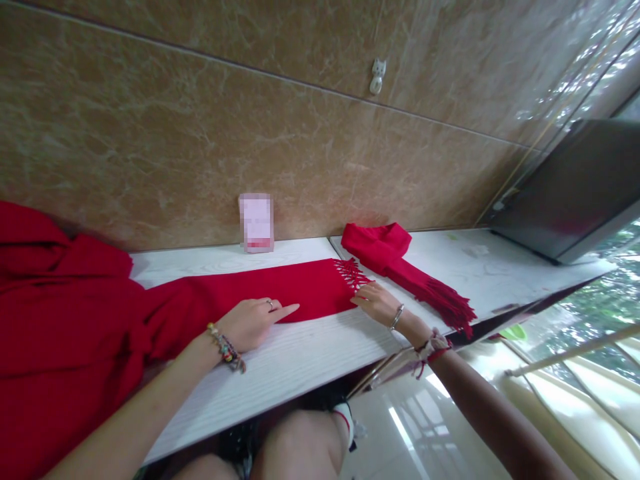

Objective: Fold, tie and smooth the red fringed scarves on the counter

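A long red scarf (pixel 280 287) lies spread flat along the white tabletop, its knotted fringe at the right end. My left hand (pixel 253 323) rests on the scarf's near edge, one finger stretched out along the cloth and the others bent. At the fringed end, my right hand (pixel 377 303) has its fingertips closed on the scarf's near corner by the tassels. Toward the left the scarf meets a large heap of red cloth (pixel 70 313). Another red scarf (pixel 400 257), folded and bunched, lies beyond my right hand with its tassels near the front edge.
A small pink-and-white package (pixel 257 223), blurred, stands against the brown marbled wall (pixel 200 133). A white cat-shaped hook (pixel 378 77) is fixed above. A dark grey box-like object (pixel 575 193) occupies the table's far right end. My knees are below the front edge.
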Tool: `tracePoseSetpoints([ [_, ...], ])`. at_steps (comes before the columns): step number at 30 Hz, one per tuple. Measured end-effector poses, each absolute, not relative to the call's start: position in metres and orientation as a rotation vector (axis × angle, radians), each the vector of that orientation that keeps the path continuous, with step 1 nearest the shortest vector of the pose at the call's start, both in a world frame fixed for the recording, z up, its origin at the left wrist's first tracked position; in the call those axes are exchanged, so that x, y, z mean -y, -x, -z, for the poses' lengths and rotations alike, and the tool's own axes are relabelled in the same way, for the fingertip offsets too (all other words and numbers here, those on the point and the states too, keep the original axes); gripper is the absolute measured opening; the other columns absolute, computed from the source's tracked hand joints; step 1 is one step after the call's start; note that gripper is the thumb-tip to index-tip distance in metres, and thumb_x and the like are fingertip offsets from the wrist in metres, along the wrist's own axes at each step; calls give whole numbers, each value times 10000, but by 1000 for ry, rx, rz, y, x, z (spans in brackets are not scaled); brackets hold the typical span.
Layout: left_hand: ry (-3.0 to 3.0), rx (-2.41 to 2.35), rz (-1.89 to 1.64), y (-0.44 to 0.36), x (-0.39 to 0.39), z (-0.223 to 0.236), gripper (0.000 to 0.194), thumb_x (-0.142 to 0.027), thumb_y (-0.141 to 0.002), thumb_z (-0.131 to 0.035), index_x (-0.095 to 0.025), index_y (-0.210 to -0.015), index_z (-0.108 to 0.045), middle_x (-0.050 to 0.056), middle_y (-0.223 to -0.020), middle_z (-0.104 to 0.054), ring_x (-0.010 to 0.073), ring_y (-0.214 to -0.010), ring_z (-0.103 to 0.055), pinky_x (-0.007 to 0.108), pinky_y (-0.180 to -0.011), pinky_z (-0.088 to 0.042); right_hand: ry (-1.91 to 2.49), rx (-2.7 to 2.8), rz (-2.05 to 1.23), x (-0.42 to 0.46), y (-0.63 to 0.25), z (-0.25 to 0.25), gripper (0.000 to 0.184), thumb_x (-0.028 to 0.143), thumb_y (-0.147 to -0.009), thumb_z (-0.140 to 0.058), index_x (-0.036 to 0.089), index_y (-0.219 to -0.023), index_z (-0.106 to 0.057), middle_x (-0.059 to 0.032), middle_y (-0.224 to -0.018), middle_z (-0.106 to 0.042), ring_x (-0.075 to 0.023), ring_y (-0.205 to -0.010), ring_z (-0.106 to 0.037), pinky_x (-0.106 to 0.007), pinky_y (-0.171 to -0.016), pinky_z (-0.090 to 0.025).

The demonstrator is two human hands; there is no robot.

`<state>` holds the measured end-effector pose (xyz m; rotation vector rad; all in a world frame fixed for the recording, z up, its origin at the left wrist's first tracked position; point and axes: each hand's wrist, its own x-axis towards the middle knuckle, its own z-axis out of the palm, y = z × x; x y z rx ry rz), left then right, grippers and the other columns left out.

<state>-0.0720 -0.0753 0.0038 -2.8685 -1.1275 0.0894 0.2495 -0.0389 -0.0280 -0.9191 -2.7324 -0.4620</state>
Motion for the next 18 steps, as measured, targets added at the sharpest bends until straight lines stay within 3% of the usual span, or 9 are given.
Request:
tracePoseSetpoints([
  [5,2886,1099,-116,72,76,-5,687,-24,-748,-412,-320,-1354,-281,12,-1130,-562,173,-991,-523,283,-826,-441,923,2703,298,41,-249,22,257,87,-796,-424,163,-940,-623,-76,-790,-652,-170,-755,-583,-319,-706,-449],
  [10,2837,1051,-88,65,76,-2,532,-240,-863,-444,-349,-1355,-273,23,-1100,-579,190,-913,-540,283,-739,-465,879,2766,264,45,-250,17,234,108,-777,-457,151,-937,-622,-81,-770,-658,-176,-713,-587,-318,-677,-456],
  [14,2793,1045,-57,64,74,1,652,-119,-820,-469,-373,-1366,-220,15,-1083,-582,174,-875,-564,262,-715,-464,848,2794,357,42,-246,19,318,56,-809,-354,155,-979,-603,-70,-697,-641,-167,-655,-572,-316,-655,-450],
  [18,2776,1036,-82,67,73,1,715,-52,-804,-444,-435,-1352,-192,11,-1193,-527,153,-899,-583,233,-687,-468,889,2610,279,34,-245,19,237,91,-805,-383,161,-917,-579,-68,-726,-643,-164,-684,-582,-292,-647,-465],
])
